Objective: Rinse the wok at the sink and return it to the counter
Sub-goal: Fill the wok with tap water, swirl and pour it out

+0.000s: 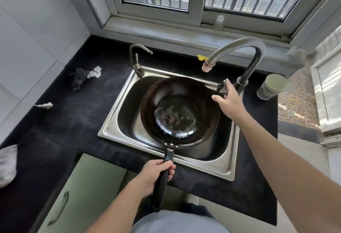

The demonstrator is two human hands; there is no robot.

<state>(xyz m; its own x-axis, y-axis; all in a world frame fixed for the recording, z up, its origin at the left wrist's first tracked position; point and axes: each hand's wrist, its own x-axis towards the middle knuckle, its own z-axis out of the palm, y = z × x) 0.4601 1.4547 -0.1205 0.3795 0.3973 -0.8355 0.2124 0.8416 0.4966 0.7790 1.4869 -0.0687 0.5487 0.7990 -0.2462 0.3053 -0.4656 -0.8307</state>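
A dark wok [180,111] hangs over the steel sink [118,124], with some water and residue in its bottom. My left hand [156,175] grips the wok's long black handle at the sink's front edge. My right hand [227,101] reaches to the black faucet lever [221,86] at the sink's right rim, fingers extended and touching it. The tall curved faucet [239,48] arches over the wok, its spout tip [207,65] above the wok's far rim. No water stream shows.
A black counter [73,122] surrounds the sink. A smaller tap [137,57] stands at the sink's back left. A dark scrubber [78,78] and crumpled white paper [95,72] lie on the left counter. A pale green cup [271,87] stands at the right.
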